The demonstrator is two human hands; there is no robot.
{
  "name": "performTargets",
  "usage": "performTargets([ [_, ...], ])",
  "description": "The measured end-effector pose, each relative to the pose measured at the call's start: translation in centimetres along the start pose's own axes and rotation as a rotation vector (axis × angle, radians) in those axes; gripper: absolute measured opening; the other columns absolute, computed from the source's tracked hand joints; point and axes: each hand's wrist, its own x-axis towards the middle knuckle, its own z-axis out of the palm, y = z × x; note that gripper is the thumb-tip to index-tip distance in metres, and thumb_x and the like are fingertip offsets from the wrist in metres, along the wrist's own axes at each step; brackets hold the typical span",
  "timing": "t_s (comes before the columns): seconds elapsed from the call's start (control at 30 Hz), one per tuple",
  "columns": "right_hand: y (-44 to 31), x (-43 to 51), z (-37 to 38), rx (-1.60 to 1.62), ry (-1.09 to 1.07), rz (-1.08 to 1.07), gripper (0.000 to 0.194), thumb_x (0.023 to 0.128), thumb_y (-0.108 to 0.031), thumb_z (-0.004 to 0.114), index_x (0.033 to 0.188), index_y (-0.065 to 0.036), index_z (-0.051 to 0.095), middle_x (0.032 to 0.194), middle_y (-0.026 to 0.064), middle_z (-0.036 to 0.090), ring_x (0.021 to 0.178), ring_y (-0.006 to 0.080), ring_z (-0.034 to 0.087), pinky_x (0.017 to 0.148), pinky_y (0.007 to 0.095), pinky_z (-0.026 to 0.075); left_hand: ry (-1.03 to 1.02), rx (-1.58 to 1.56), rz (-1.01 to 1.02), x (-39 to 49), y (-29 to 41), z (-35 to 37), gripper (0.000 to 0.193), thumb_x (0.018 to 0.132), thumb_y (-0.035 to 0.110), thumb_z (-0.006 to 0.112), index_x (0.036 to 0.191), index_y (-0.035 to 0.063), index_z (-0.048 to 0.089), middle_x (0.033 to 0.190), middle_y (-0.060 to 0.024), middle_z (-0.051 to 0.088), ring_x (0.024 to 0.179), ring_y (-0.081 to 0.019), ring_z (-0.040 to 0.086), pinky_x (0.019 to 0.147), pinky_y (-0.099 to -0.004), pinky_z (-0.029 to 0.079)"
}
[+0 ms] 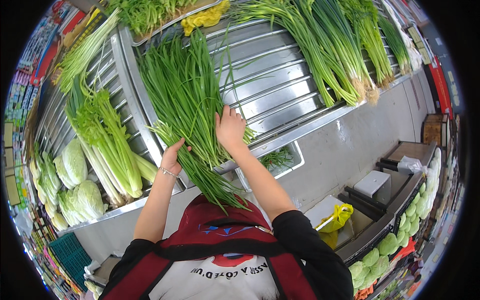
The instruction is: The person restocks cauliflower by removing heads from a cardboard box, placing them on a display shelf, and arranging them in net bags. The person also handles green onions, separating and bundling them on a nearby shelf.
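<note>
A large heap of garlic chives (183,82) lies on the slatted metal display rack (277,86) before me. My left hand (173,157) grips a bunch of chives (204,176), its green tips hanging over the rack's front edge toward my dark red apron (225,240) and its pale ends pointing up and left. On the heap's right side rests my right hand (230,128), fingers curled against the stalks; whether it grasps any is hidden. Loose chive leaves stray onto the slats to the right.
Left stand celery (112,138) and napa cabbages (88,200). Scallions and leeks (333,56) lie right. A yellow plastic bag (204,18) sits behind the heap. Below the rack's edge is a white bin (298,155) with green scraps. Another display holds round cabbages (388,243).
</note>
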Motion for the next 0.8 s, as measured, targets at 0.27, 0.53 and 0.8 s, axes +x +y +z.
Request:
performTargets([
  [0.27, 5.2, 3.3, -5.1, 0.236, 0.178, -0.075, 0.037, 0.090, -0.029, 0.048, 0.113, -0.001, 0.053, 0.108, 0.0256, 0.052, 0.100, 0.0410, 0.050, 0.085, 0.0448, 0.042, 0.124, 0.036, 0.154, -4.3, 1.6, -0.6, 0.016, 0.082, 0.009, 0.063, 0.096, 0.0022, 0.058, 0.087, -0.0056, 0.061, 0.068, -0.0176, 0.060, 0.057, -0.0316, 0.053],
  [0.53, 4.3, 1.0, -1.7, 0.311, 0.075, -0.020, 0.057, 0.091, -0.036, 0.047, 0.131, 0.003, 0.034, 0.126, 0.0293, 0.040, 0.116, 0.0449, 0.040, 0.096, 0.0433, 0.036, 0.080, 0.052, 0.196, -7.2, 2.9, -3.3, 0.027, 0.084, 0.010, 0.061, 0.105, -0.0013, 0.050, 0.112, -0.0150, 0.060, 0.073, -0.0173, 0.060, 0.059, -0.0277, 0.052],
  [0.8, 1.2, 1.7, -4.6, 0.134, 0.341, -0.299, 0.038, 0.081, -0.014, 0.058, 0.119, -0.011, 0.052, 0.100, 0.0179, 0.055, 0.087, 0.0329, 0.056, 0.076, 0.0417, 0.045, -0.014, 0.103, 0.174, -5.3, 2.4, -2.6, 0.026, 0.084, 0.009, 0.061, 0.105, -0.0009, 0.051, 0.111, -0.0120, 0.061, 0.074, -0.0150, 0.059, 0.062, -0.0271, 0.051],
])
